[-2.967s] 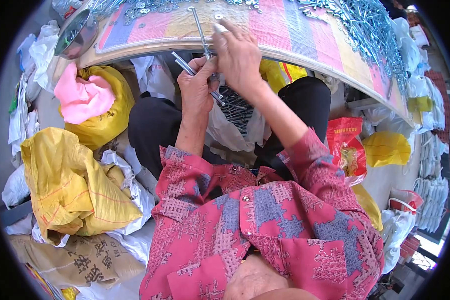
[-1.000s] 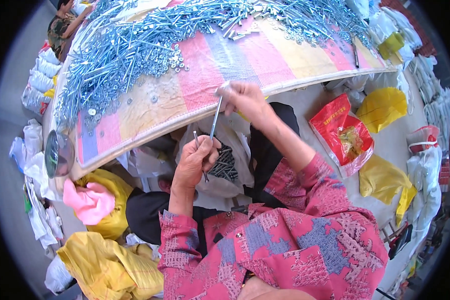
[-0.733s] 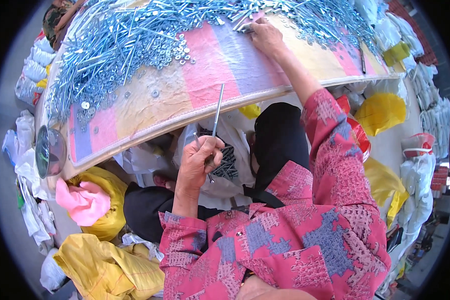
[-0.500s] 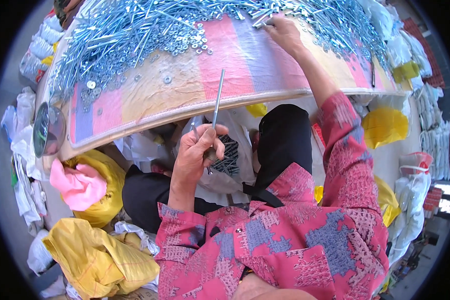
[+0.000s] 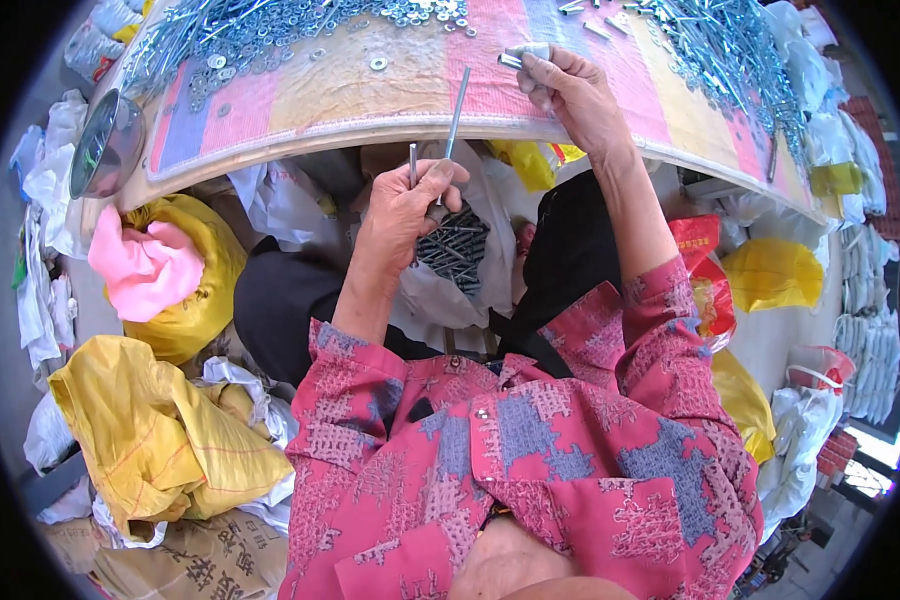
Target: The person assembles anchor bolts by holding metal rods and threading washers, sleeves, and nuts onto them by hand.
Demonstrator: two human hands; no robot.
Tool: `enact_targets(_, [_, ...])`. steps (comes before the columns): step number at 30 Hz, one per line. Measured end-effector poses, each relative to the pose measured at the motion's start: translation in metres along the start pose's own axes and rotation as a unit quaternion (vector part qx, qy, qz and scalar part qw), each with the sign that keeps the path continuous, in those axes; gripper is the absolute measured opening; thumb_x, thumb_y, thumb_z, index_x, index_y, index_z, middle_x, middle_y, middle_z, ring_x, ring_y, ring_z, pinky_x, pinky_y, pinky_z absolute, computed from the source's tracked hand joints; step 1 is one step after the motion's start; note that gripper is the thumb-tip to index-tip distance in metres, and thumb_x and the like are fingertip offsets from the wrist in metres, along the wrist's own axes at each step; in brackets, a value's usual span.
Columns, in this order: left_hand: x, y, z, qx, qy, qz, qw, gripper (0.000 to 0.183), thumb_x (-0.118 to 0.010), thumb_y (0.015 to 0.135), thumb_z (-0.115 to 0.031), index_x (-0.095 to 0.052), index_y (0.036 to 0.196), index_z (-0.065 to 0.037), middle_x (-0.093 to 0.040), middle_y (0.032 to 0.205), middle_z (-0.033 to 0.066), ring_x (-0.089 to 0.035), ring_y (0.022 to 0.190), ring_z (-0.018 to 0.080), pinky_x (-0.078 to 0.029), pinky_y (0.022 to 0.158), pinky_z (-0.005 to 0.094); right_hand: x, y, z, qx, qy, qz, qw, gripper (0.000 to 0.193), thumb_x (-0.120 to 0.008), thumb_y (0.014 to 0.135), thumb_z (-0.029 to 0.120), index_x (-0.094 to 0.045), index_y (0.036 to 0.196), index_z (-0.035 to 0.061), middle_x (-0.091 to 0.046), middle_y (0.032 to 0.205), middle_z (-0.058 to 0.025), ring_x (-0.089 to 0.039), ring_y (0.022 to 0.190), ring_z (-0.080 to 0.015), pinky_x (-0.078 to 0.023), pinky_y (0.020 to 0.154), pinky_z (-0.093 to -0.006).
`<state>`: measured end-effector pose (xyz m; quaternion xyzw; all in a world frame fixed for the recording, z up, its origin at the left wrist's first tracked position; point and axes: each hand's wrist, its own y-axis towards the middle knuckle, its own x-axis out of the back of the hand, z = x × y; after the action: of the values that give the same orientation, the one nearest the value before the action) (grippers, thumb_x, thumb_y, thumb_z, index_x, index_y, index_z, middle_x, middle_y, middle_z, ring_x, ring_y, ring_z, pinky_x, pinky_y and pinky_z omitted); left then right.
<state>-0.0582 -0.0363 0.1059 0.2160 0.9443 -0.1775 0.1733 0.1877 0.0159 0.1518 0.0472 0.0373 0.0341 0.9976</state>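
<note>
My left hand (image 5: 398,212) is closed around a long thin metal rod (image 5: 458,110) that stands up, slightly tilted, between thumb and fingers. A second, shorter-looking metal rod (image 5: 413,163) pokes up from the same hand beside it. My right hand (image 5: 585,105), just over the near part of the cloth-covered table, pinches short metal tubes (image 5: 510,61) at its fingertips; how many I cannot tell. Below my left hand, a white bag (image 5: 485,250) between my knees holds a heap of dark metal bolts (image 5: 454,252).
Piles of metal rods (image 5: 735,75) and washers (image 5: 378,64) cover parts of the striped table cloth (image 5: 355,95). A clear bowl (image 5: 108,147) hangs at the table's left edge. Yellow sacks (image 5: 160,430), a pink cloth (image 5: 148,268) and a red bag (image 5: 705,280) lie around me.
My right hand has drawn back from the far pile toward me, now with tubes showing in its fingers. My left hand with the rods sits higher in view, and the whole view has shifted.
</note>
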Motion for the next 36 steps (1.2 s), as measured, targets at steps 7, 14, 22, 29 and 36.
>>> enact_targets(7, [0.004,-0.018,-0.005,0.006,0.021,0.036,0.999,0.022,-0.058,0.094,-0.021,-0.067,0.086,-0.002,-0.053,0.06,-0.0039,-0.036,0.048,0.0007,-0.023,0.042,0.0181,0.0,-0.005,0.003,0.022,-0.184,-0.035,0.982,0.021,-0.061,0.094,0.022,-0.067,0.088,0.0034,-0.057,0.071,0.0023,-0.042,0.059,-0.0032,-0.033,0.053,-0.0187])
enact_targets(14, [0.015,-0.025,0.0,0.016,0.018,0.056,0.998,0.022,-0.06,0.092,-0.022,-0.067,0.084,-0.003,-0.048,0.057,-0.0054,-0.035,0.048,0.0007,-0.022,0.044,0.0191,-0.045,0.003,0.019,0.045,-0.315,0.198,0.927,0.025,-0.06,0.094,0.025,-0.066,0.083,0.0028,-0.051,0.066,0.0047,-0.038,0.057,-0.0038,-0.032,0.051,-0.0198])
enact_targets(22, [0.008,-0.021,0.0,-0.134,0.055,-0.076,0.987,0.017,-0.065,0.088,-0.016,-0.068,0.081,-0.002,-0.049,0.057,-0.0048,-0.036,0.049,0.0013,-0.025,0.045,0.0199,-0.077,-0.003,-0.001,-0.05,-0.037,0.056,0.997,0.023,-0.073,0.082,0.01,-0.063,0.101,0.0006,-0.061,0.069,-0.0012,-0.052,0.052,-0.0041,-0.035,0.043,-0.0178])
enact_targets(29, [0.015,-0.021,-0.008,-0.093,-0.002,-0.067,0.993,0.016,-0.068,0.087,-0.019,-0.069,0.086,-0.003,-0.057,0.063,-0.0015,-0.041,0.05,0.0014,-0.026,0.043,0.0179,-0.096,-0.006,-0.011,-0.062,0.094,0.015,0.994,0.021,-0.068,0.087,0.012,-0.065,0.105,0.0022,-0.065,0.076,-0.0042,-0.058,0.056,-0.0075,-0.044,0.05,-0.0181])
enact_targets(36, [0.027,-0.033,0.005,0.007,-0.134,0.032,0.99,0.031,-0.065,0.09,-0.034,-0.064,0.099,-0.005,-0.065,0.076,0.0055,-0.043,0.047,0.002,-0.027,0.037,0.0156,-0.115,-0.049,-0.007,-0.11,-0.008,0.151,0.982,0.016,-0.064,0.09,0.016,-0.068,0.098,0.0025,-0.062,0.077,0.0026,-0.053,0.069,-0.0046,-0.043,0.062,-0.0201])
